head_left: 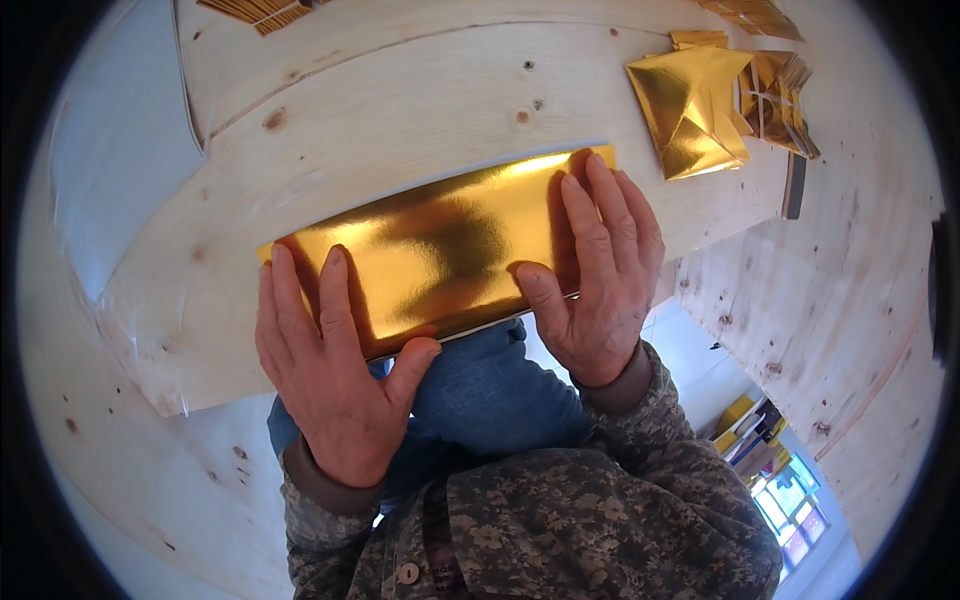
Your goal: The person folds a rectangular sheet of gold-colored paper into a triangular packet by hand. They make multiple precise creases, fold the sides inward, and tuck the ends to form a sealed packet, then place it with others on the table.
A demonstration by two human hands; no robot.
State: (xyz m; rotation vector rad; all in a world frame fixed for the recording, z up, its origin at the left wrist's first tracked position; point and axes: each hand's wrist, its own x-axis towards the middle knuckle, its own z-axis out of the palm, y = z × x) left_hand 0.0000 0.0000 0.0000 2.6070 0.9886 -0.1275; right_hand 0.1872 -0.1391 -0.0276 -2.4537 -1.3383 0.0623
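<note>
A shiny gold foil paper sheet [450, 245] lies on the wooden table near its front edge, slightly tilted, its right end farther away. My left hand [335, 385] rests on the sheet's left end with fingers stretched out, the thumb along the near edge. At the right end, my right hand [605, 270] lies with fingers spread on the foil and its thumb near the front edge. Neither hand is closed round anything. Whether the foil is a single layer or folded, I cannot tell.
Folded gold foil pieces [695, 105] lie at the back right, beside a tied gold bundle [775, 100]. Another tied stack [262, 12] sits at the far left edge. A pale sheet [125, 150] covers the table's left. Below the front edge are my legs in jeans [490, 390].
</note>
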